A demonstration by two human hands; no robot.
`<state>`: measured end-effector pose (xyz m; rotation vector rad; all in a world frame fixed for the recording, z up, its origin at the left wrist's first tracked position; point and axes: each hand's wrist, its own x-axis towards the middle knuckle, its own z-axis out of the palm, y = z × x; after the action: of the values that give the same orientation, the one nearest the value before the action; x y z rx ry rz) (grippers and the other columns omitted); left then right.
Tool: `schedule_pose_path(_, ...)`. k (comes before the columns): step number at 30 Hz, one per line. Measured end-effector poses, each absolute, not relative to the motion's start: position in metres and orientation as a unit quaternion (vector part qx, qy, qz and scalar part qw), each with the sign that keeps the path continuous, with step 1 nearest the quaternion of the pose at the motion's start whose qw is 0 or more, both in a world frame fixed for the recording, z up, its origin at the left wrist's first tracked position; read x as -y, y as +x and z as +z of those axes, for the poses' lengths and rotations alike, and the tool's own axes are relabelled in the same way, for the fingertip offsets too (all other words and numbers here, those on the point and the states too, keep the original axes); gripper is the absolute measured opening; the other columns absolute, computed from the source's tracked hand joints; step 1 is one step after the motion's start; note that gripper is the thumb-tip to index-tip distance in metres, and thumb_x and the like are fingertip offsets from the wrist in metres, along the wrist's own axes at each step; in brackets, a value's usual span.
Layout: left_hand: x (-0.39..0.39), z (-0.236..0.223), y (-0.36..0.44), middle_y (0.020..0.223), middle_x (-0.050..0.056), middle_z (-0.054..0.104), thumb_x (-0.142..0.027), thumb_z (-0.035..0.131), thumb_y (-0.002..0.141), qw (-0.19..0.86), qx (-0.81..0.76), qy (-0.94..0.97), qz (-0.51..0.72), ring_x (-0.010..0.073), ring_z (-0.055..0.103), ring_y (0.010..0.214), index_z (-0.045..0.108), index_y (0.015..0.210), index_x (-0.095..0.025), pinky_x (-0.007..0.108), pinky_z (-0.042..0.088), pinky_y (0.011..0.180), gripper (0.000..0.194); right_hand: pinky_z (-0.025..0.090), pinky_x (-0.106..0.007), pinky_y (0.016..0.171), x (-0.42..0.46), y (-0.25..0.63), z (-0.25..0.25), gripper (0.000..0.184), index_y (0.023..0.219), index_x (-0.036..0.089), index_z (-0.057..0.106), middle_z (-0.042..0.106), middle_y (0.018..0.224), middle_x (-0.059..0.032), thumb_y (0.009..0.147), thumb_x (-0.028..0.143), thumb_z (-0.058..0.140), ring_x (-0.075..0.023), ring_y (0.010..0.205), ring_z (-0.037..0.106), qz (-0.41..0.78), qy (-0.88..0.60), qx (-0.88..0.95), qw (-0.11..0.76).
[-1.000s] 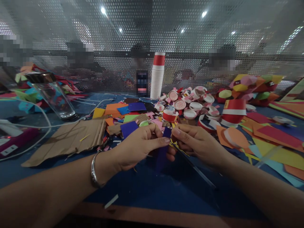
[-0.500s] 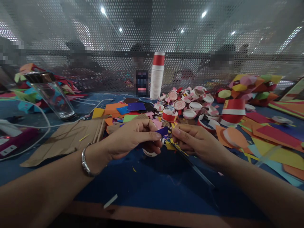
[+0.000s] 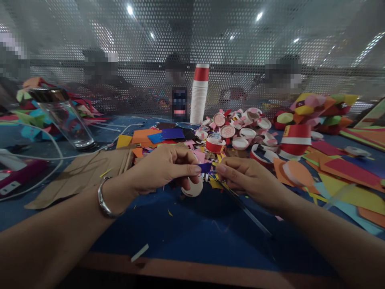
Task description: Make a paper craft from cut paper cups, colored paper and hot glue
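Note:
A small piece of blue-purple paper (image 3: 205, 167) is pinched between the thumb and fingers of my left hand (image 3: 173, 166), which wears a silver bangle. My right hand (image 3: 240, 174) is closed in a pinch just to its right. A thin pale tip pokes from the right fingertips toward the paper; what it belongs to is hidden. Below the right hand a long clear strip (image 3: 255, 220) slants toward the lower right; I cannot tell whether the hand holds it. Under my left fingers is a white paper disc (image 3: 192, 188), partly covered.
Paper scraps and a heap of cut cup bases (image 3: 240, 132) lie ahead, before a tall cup stack (image 3: 199, 100) and a phone (image 3: 179, 104). Cardboard (image 3: 81, 176), a glass bottle (image 3: 67, 124) and a power strip (image 3: 21, 176) are left. Coloured paper (image 3: 355, 192) and a red cup (image 3: 295, 142) are right.
My left hand has shifted slightly left and turned, uncovering more of the white disc. The blue-purple paper now lies flatter, with the pale tip showing beside it. The right hand has barely moved.

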<state>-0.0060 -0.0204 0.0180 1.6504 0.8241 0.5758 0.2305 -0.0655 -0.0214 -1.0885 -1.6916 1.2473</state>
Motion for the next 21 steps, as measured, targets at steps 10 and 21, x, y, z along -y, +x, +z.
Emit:
schedule_pose_path(10,0.0193,0.0168,-0.0062,0.072,0.002,0.076,-0.032,0.083,0.081,0.542,-0.361,0.719,0.244,0.0075,0.060,0.050,0.073,0.080,-0.017,0.018,0.043,0.048,0.018,0.014,-0.026,0.044,0.0638,0.2335,-0.0213,0.051,0.073,0.022,0.051,0.028,0.060,0.0085,0.095,0.067,0.063,-0.0079,0.049,0.021,0.468,-0.432,0.685,0.353)
schedule_pose_path(21,0.0163,0.0172,-0.0088,0.071,0.003,0.075,-0.031,0.078,0.082,0.502,-0.369,0.747,0.230,0.0077,0.055,0.050,0.076,0.076,-0.017,0.019,0.039,0.047,0.016,0.017,-0.027,0.046,0.0637,0.2319,-0.0209,0.053,0.072,0.022,0.049,0.032,0.062,0.0072,0.095,0.068,0.061,-0.0090,0.051,0.023,0.443,-0.434,0.709,0.335)
